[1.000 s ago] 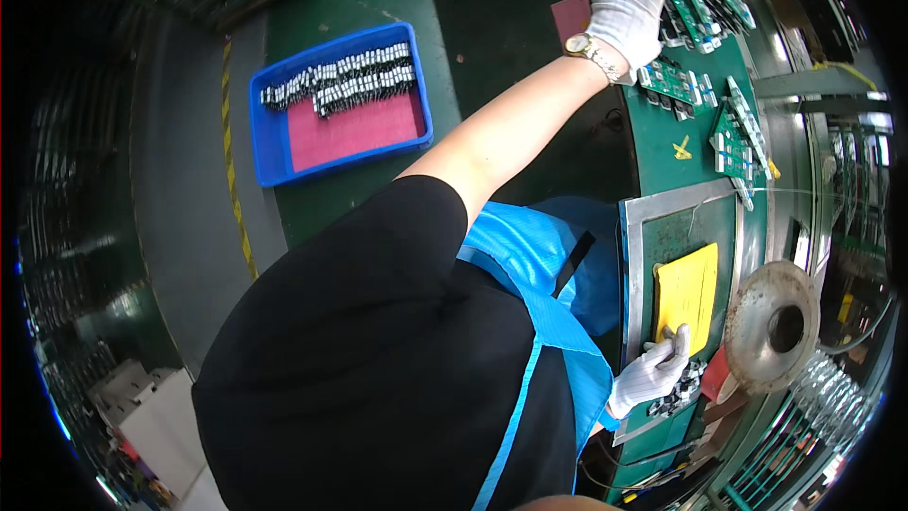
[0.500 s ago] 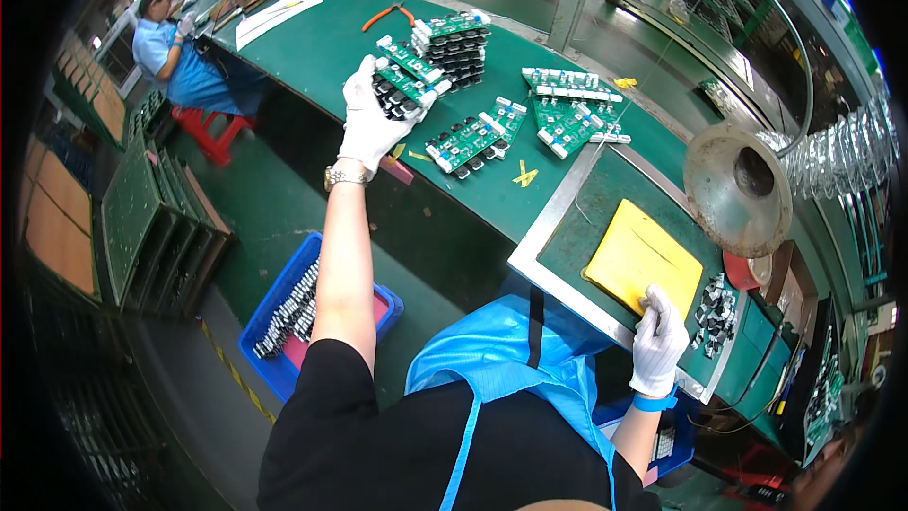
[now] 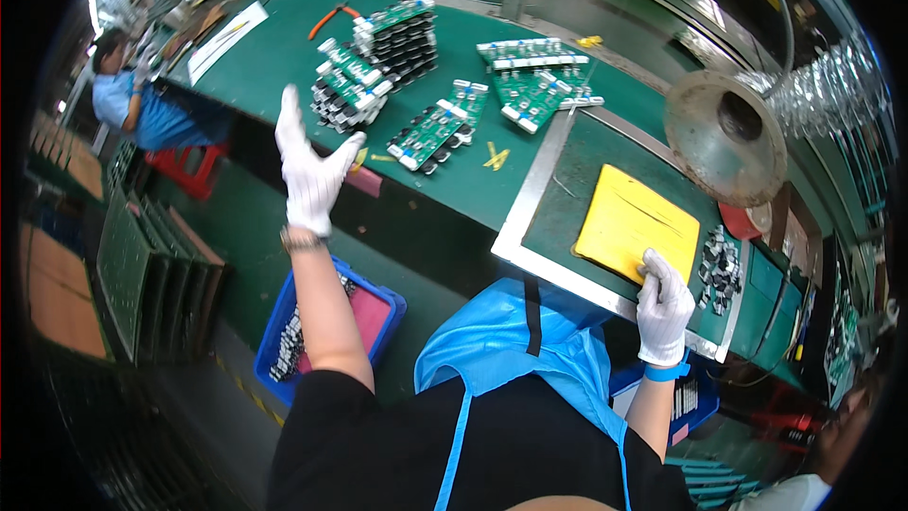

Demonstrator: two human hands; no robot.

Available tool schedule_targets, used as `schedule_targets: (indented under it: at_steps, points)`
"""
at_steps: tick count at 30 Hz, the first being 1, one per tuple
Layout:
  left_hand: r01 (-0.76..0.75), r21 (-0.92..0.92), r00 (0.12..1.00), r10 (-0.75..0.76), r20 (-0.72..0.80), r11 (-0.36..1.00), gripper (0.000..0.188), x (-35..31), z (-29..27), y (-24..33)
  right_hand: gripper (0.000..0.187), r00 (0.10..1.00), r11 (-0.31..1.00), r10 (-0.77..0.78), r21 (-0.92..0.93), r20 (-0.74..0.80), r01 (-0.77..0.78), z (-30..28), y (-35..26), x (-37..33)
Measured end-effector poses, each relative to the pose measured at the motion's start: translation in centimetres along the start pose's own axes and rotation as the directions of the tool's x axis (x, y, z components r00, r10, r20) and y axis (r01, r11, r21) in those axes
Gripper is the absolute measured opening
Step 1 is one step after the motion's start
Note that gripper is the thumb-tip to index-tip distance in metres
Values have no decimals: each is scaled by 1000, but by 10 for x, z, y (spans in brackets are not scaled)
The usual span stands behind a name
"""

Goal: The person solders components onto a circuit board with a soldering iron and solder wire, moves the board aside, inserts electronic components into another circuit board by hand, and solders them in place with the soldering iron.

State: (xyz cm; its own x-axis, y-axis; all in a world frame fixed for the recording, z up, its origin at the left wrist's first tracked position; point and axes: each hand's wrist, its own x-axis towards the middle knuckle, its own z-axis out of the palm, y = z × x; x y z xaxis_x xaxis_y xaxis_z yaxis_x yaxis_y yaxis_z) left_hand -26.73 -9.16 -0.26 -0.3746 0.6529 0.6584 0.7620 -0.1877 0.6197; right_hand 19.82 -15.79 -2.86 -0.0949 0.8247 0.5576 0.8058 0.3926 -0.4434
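My left hand, in a white glove, is empty, its thumb and fingers spread. Just beyond it stands a short stack of green circuit boards with black and white parts; the hand is apart from it. A taller stack of boards rises right behind. My right hand, also gloved, has its fingers curled together at the near right corner of a yellow pad. Whether anything is inside those fingers is hidden. Two overlapping boards lie to the right of the short stack.
More circuit boards lie farther right. A metal-framed panel carries the pad and small dark parts. A metal funnel hood hangs over it. Orange-handled pliers lie far left. Below is a blue bin; a person sits left.
My left hand has let go of the circuit board, now on the short stack, and drawn back toward me with fingers spread. The view has shifted; my right hand stays by the pad.
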Motion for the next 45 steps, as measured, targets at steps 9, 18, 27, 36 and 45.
schedule_targets:
  at_steps: [9,18,27,36,45]
  points:
    - [-334,279,942,310,128,900,33,-43,58,37,29,999,999,-48,3,6,48,1,0,3]
    - [-502,367,853,519,60,783,23,-31,44,31,32,999,1000,-25,19,24,25,1,1,3]
    - [-562,383,827,498,260,733,19,-23,76,15,30,999,999,-31,36,7,31,-2,2,2]
    - [-451,209,847,342,407,868,55,-21,82,62,30,994,994,-105,7,-5,105,-5,5,4]
    - [-426,446,855,189,483,788,21,-13,94,51,31,991,992,-123,1,-55,124,-5,7,1]
